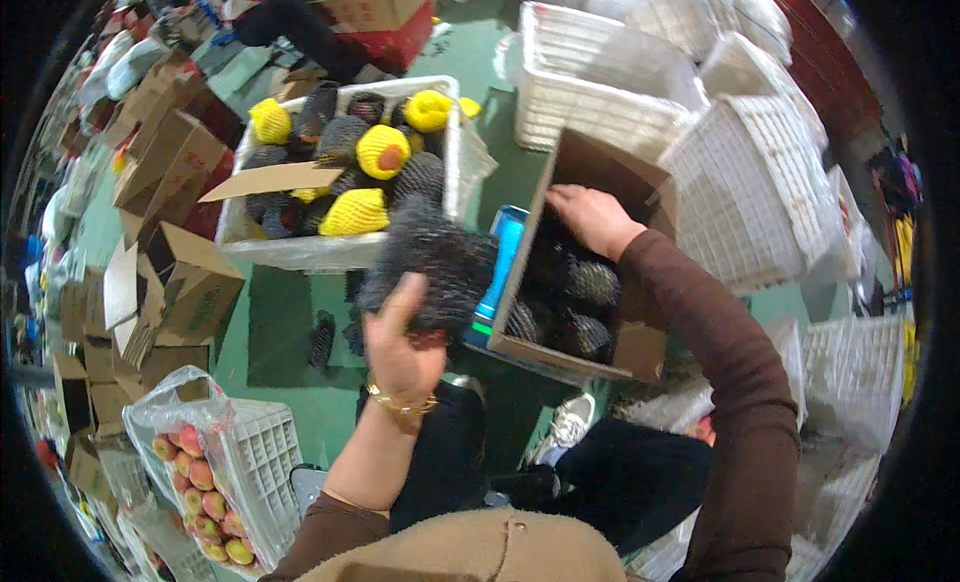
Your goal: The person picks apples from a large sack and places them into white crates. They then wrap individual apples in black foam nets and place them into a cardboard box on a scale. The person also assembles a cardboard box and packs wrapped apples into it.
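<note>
My left hand [405, 349], blurred and wearing a gold bracelet, grips a bundle of black foam fruit netting [435, 263] in front of the white crate. Whether fruit is inside the netting is hard to tell. Inside an open cardboard box [570, 357], my right hand [592, 218] reaches down near the left wall, its fingertips partly hidden. Below it, several fruits in black foam nets [595, 282] lie in the box. The plastic-lined white crate [454, 154] holds several fruits in black nets [341, 139] and yellow nets [356, 213], with a cardboard strip [274, 180] across them.
A blue device [504, 255] stands against the box's left side. White plastic crates [607, 105] stack up behind and at right. Apples [201, 473] fill a lined crate [262, 439] at lower left. Cardboard boxes [187, 282] crowd the left. Another person's leg [300, 30] shows at top.
</note>
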Motion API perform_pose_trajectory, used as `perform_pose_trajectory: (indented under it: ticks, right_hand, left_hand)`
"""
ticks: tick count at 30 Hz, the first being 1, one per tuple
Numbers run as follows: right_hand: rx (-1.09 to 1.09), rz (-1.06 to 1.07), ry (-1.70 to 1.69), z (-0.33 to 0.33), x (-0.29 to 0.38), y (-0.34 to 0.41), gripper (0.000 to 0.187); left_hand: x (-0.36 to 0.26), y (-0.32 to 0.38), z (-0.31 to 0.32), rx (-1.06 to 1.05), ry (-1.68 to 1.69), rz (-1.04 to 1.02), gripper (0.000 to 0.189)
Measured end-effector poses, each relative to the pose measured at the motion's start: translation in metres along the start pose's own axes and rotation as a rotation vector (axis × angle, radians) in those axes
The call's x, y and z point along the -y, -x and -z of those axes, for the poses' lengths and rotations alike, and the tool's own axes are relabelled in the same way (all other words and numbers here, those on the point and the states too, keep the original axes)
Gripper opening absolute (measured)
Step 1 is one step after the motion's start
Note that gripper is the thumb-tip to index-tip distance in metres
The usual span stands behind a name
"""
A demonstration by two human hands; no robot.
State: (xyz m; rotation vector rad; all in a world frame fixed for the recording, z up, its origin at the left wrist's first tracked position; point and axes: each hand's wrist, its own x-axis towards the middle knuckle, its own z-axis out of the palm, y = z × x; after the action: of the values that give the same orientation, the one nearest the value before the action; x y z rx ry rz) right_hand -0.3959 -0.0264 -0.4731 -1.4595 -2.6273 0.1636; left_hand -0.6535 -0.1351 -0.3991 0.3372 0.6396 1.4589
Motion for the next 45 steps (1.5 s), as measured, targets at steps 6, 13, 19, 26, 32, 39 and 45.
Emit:
perform_pose_trajectory:
  ticks: [6,13,19,26,32,39,45]
  right_hand:
    - [0.266,0.198,0.401,-0.082,-0.042,-0.016,0.041]
    - [0.817,-0.237,0.159,-0.015,-0.016,-0.036,0.055]
    - [-0.031,-0.446,-0.773,0.111,0.054,-0.023,0.07]
    - [0.036,-0.304,-1.097,0.113,0.067,-0.039,0.058]
    - [-0.354,-0.549,-0.992,0.171,-0.042,0.202,0.03]
    - [-0.561,-1.611,-0.821,0.081,-0.014,0.478,0.03]
    - [-0.36,-1.717,-0.233,-0.034,0.021,0.585,0.039]
  left_hand:
    - [0.023,-0.012,0.008,0.137,-0.518,-0.003,0.032]
    - [0.009,-0.03,0.017,0.04,-0.466,-0.115,0.025]
    - [-0.01,-0.047,0.001,-0.029,-0.619,-0.135,0.048]
    - [0.004,-0.127,-0.006,0.354,-0.939,-0.266,0.031]
    - [-0.022,-0.315,0.048,0.299,-2.794,-0.604,0.031]
    - [-0.002,-0.45,0.102,0.143,-2.84,-0.54,0.073]
    - [-0.061,-0.466,0.087,0.585,-3.131,-0.83,0.045]
